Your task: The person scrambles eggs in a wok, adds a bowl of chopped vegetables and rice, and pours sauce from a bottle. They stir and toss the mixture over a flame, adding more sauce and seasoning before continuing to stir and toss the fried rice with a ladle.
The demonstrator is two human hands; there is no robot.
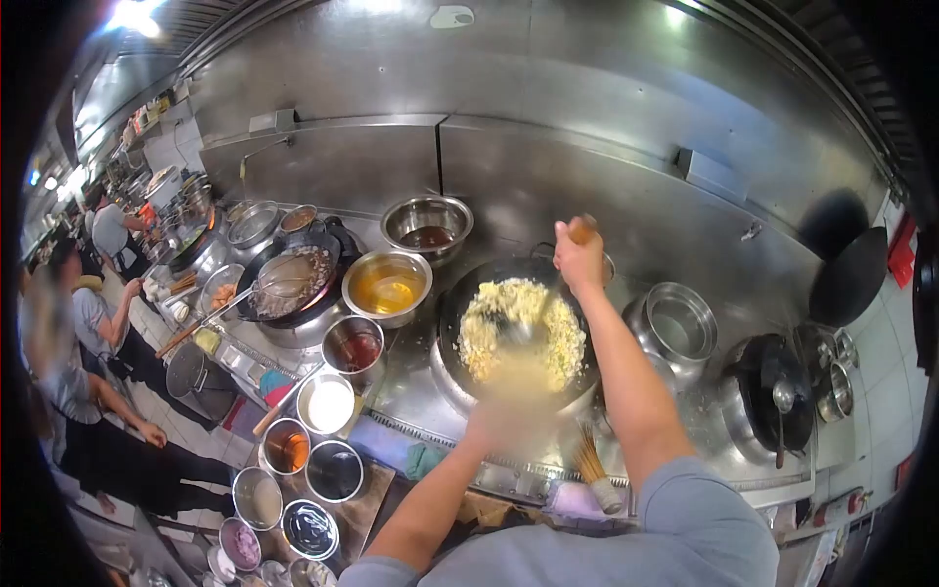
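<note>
A black wok full of yellow-white fried rice sits on the steel range in front of me. My right hand is closed around the wooden handle of a ladle, whose bowl is down in the rice. My left hand is at the wok's near rim; it is blurred by motion, and I cannot make out whether it grips the rim or a cloth.
Left of the wok stand a bowl of yellow oil, a steel bowl of dark sauce, a second wok and several seasoning pots. A steel pot and a black pan sit right. People work far left.
</note>
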